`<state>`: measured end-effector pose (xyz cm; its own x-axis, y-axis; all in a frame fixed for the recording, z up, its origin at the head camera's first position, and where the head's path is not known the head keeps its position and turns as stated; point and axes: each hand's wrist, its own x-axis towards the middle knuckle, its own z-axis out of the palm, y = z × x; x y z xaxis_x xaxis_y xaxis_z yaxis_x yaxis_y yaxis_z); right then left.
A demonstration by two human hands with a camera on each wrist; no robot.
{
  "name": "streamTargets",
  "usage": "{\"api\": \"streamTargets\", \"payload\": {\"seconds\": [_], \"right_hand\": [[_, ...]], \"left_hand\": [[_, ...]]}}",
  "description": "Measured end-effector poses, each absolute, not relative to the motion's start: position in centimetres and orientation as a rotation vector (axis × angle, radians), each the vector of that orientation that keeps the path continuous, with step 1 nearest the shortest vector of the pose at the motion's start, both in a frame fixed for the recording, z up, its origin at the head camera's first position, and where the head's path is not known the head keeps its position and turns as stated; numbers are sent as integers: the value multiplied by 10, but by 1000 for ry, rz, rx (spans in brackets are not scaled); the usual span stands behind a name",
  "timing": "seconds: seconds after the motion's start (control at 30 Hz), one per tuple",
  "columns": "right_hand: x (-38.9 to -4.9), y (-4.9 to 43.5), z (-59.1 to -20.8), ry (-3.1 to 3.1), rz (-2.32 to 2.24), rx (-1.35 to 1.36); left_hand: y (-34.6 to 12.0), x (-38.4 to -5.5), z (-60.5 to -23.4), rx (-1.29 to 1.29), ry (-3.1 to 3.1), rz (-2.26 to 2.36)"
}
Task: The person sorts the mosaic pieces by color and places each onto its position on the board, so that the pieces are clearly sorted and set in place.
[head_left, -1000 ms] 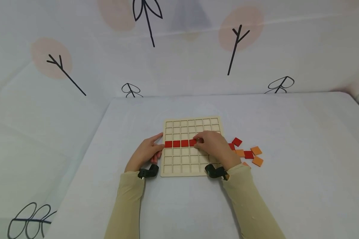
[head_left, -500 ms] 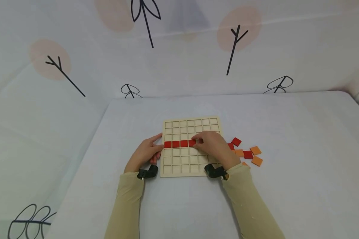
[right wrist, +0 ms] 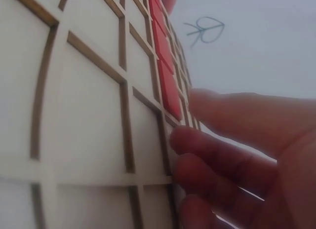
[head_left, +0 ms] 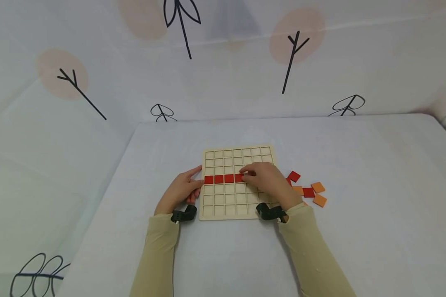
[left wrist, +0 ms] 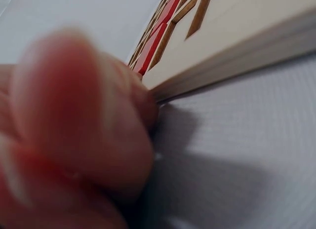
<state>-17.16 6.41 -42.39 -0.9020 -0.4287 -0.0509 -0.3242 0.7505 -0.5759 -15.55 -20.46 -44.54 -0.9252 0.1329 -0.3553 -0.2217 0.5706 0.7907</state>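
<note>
A pale wooden grid board [head_left: 229,199] lies flat on the table. Across its middle row, red square tiles [head_left: 219,179] fill several cells from the left edge. My left hand [head_left: 182,187] touches the board's left edge with thumb and index finger; in the left wrist view its blurred fingers [left wrist: 64,100] are against the board's side. Over the row's rightmost red tile [head_left: 238,177] is my right hand [head_left: 264,177], fingertips close to it. In the right wrist view a gap shows between thumb and fingers, holding nothing, and that tile [right wrist: 169,86] sits in its cell.
Loose red tiles [head_left: 308,192] and orange tiles [head_left: 319,201] lie scattered right of the board, some partly hidden behind the right hand and wrist. The white cloth-covered table [head_left: 375,185] meets a patterned cloth backdrop [head_left: 238,74] at the back.
My right hand has shifted slightly to the right, its fingertips easing off the rightmost red tile, which stays in its cell. The left hand and the board keep their places.
</note>
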Motion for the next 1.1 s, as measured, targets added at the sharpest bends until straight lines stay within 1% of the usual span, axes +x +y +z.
{"api": "streamTargets", "payload": {"seconds": [0.53, 0.83, 1.1], "right_hand": [[-176, 88, -418, 2753, -903, -518], [-173, 111, -413, 2725, -1034, -443], [-176, 131, -412, 2725, -1029, -356]], "left_hand": [[-205, -155, -446, -48, 2432, 1301], [-204, -154, -446, -36, 2434, 1307], [-205, -154, -445, -34, 2434, 1317]]}}
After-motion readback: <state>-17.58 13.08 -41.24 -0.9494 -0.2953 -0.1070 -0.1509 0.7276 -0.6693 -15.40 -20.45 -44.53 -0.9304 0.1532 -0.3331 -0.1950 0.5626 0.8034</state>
